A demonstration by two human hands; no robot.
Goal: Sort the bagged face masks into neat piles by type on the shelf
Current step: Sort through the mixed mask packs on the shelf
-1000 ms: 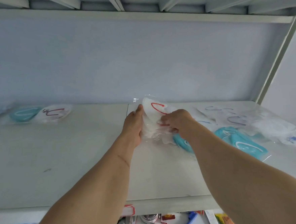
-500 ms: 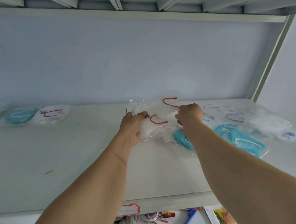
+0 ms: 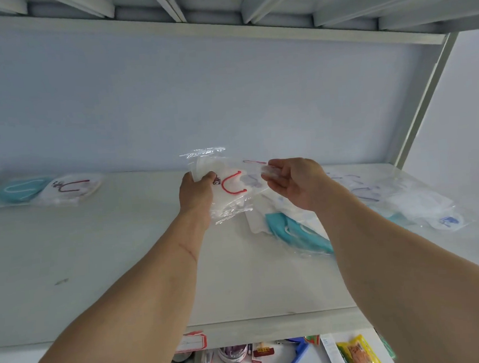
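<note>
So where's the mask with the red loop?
Head view, middle: the bagged white mask with the red loop is held above the shelf by the left hand.

Single head-worn wide-angle view, facing forward and slightly down into a white shelf (image 3: pixel 97 276) bay at close range. Both forearms enter from the bottom edge. Underside of the ribbed upper shelf (image 3: pixel 220 7) fills the top; a lower level shows beneath the front lip.
</note>
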